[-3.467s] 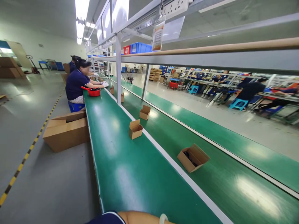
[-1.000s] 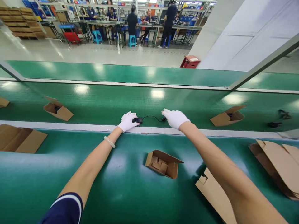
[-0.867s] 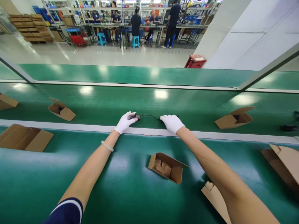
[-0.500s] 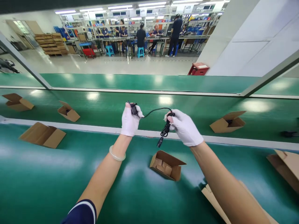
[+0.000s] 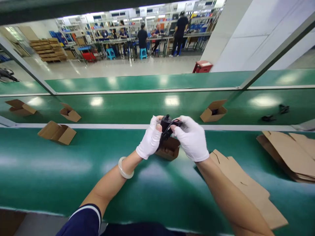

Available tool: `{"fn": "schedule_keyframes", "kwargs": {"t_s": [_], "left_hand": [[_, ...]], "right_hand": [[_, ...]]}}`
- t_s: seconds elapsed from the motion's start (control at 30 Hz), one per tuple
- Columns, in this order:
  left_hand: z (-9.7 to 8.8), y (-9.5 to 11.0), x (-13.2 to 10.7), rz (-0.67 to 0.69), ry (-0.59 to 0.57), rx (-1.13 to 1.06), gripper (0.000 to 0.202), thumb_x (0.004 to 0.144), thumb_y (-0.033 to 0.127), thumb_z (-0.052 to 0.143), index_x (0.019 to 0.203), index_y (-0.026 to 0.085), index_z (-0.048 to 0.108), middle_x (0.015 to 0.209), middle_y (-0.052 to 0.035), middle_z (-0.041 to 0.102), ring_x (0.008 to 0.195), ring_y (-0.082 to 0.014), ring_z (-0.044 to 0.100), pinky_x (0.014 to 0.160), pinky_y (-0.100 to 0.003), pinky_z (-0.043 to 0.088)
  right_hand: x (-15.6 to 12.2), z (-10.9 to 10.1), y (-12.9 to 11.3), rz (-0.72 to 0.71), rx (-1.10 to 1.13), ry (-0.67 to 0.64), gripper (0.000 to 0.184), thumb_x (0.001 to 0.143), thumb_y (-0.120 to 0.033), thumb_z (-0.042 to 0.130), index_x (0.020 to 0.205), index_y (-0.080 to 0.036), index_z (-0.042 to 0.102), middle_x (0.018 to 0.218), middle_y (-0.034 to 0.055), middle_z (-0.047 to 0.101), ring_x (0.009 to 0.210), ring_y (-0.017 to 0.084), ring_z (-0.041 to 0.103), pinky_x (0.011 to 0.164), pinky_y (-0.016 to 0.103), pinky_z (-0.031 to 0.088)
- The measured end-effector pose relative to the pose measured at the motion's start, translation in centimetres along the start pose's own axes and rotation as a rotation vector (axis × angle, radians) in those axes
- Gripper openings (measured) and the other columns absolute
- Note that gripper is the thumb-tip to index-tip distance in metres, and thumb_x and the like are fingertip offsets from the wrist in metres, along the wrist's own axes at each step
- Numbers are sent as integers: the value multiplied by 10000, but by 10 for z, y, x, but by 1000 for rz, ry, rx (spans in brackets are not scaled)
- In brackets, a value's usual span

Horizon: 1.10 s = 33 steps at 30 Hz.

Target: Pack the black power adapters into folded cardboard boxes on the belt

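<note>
My left hand (image 5: 150,139), in a white glove with bare fingertips, is closed round a black power adapter (image 5: 165,122). My right hand (image 5: 192,137), gloved likewise, grips the adapter's bundled black cable (image 5: 175,123) against the adapter's right side. Both hands are close together over an open cardboard box (image 5: 169,150) on the green surface. The adapter and fingers hide part of that box; folded cardboard shows inside it.
Flattened cardboard boxes (image 5: 243,183) lie by my right forearm, with another stack (image 5: 292,154) farther right. Several open boxes stand left and across the white rail (image 5: 110,126). Black cabled items (image 5: 268,118) lie at the far right. People (image 5: 180,31) work at benches beyond.
My hands have come together, bringing the cable bundle against the adapter. The view has shifted, showing more of the flattened cardboard on the right.
</note>
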State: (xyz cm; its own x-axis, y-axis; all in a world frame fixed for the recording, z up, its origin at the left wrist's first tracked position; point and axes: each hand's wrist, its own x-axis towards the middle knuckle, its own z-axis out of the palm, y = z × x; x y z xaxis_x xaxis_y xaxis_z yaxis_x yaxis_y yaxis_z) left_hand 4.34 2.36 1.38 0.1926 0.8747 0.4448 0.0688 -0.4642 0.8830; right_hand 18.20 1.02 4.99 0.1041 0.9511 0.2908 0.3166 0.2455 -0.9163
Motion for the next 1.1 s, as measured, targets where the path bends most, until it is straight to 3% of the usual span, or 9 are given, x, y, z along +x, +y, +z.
{"fn": "schedule_keyframes", "kwargs": {"t_s": [0.1,0.2,0.37,0.5,0.67,0.8,0.87,0.97,1.1], "left_hand": [[-3,-26,-21,-91,-2,71,520,907,507,315,1320,193,288,1329,-134,459,1233,-232,452,1027,-394,373],[1,-59,-39,-251,-71,217,586,844,330,466,1368,180,250,1393,-140,411,1299,-249,381,1056,-433,343],[11,-85,-47,-256,-257,312,547,768,146,378,1314,159,374,1349,-85,486,1260,-200,440,1105,-389,316],[13,-88,-51,-248,-272,353,522,751,172,412,1272,150,434,1339,-97,499,1288,-228,407,1137,-410,259],[15,-90,-57,-260,-297,342,548,768,199,414,1313,150,377,1362,-117,472,1287,-236,411,1109,-422,301],[22,-93,-60,-248,-218,351,520,772,231,460,1282,148,398,1270,-116,551,1174,-241,524,1026,-404,408],[24,-96,-61,-250,-143,381,451,797,234,438,1238,141,434,1208,-124,585,1127,-244,554,1005,-412,422],[16,-103,-55,-249,-72,407,356,869,264,337,1174,143,477,1167,-137,597,1108,-253,558,994,-438,420],[-23,-116,-26,-235,22,453,356,901,372,326,1095,156,532,1116,-129,614,1090,-259,562,983,-426,424]], "right_hand": [[-19,-6,19,-52,-80,141,192,782,-400,488,855,-225,457,806,32,573,609,157,551,613,302,495],[-31,-9,40,-147,-361,72,146,834,-338,437,872,-210,495,866,66,598,748,181,585,731,306,488],[-33,-3,47,-304,-1028,-443,242,877,-201,377,956,-141,597,939,127,629,808,233,622,724,335,465],[-19,12,31,-148,-1245,-865,291,881,-173,378,1034,-115,618,989,166,640,854,285,643,690,361,471],[1,34,25,-41,-1218,-1065,226,784,-128,533,954,-97,679,867,177,684,815,292,659,699,369,485],[1,27,24,-10,-1127,-1177,248,726,-88,587,948,-120,691,863,124,702,797,242,665,736,320,483],[-6,8,19,-37,-1034,-1144,282,778,-121,544,1030,-154,666,988,94,690,894,211,647,803,294,470],[-20,-36,14,-86,-859,-869,338,881,-198,398,1146,-215,606,1166,37,629,1051,173,582,910,283,428],[-23,-103,37,282,-1104,-461,393,867,-370,406,1182,-220,586,1180,69,615,1019,253,592,850,371,455]]}}
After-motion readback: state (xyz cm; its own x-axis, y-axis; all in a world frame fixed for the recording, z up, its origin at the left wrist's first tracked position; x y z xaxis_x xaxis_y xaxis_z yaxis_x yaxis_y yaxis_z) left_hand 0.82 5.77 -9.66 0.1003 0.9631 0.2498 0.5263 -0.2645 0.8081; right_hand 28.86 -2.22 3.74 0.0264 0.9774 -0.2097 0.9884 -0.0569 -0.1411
